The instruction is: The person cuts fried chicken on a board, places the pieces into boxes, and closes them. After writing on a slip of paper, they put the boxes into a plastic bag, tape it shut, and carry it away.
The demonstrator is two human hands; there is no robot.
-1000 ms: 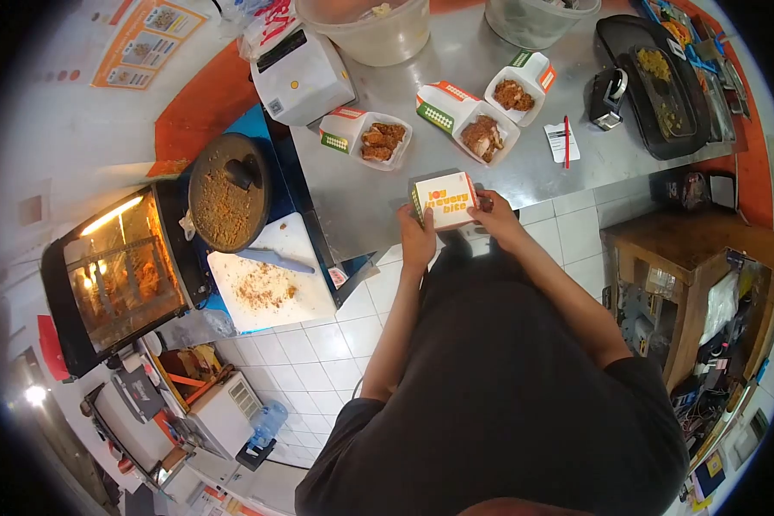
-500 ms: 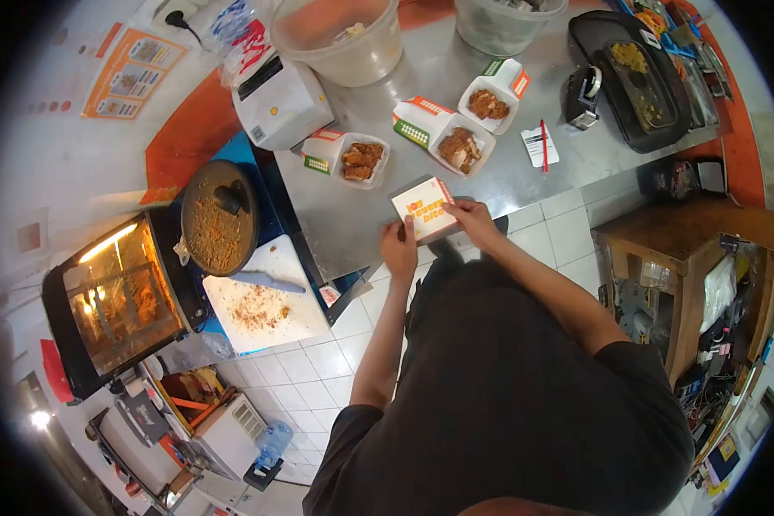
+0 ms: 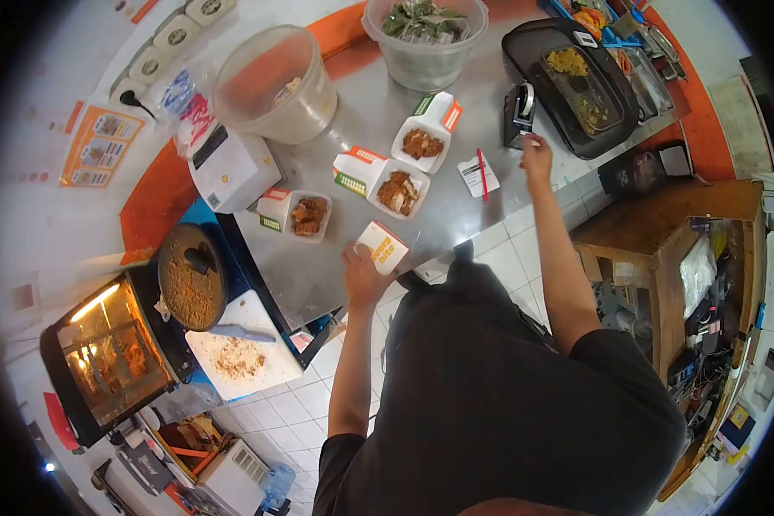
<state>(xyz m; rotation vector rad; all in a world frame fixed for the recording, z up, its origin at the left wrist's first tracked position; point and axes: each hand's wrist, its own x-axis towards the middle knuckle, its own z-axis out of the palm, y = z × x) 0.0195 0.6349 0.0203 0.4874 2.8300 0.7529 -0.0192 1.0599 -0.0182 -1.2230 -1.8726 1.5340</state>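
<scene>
Gripping the closed box [image 3: 383, 247] at the near edge of the metal counter [image 3: 284, 279], my left hand [image 3: 365, 275] has its fingers along one side. My right hand [image 3: 536, 161] is at the tape dispenser [image 3: 517, 116]; I cannot tell whether its fingers pinch anything. Beyond the box sit three open boxes [image 3: 398, 193] of browned meat, near a red pen [image 3: 483, 176].

Illegibly small print on the white slip [image 3: 470, 180]; any item in the right hand [image 3: 537, 157] too indistinct
</scene>
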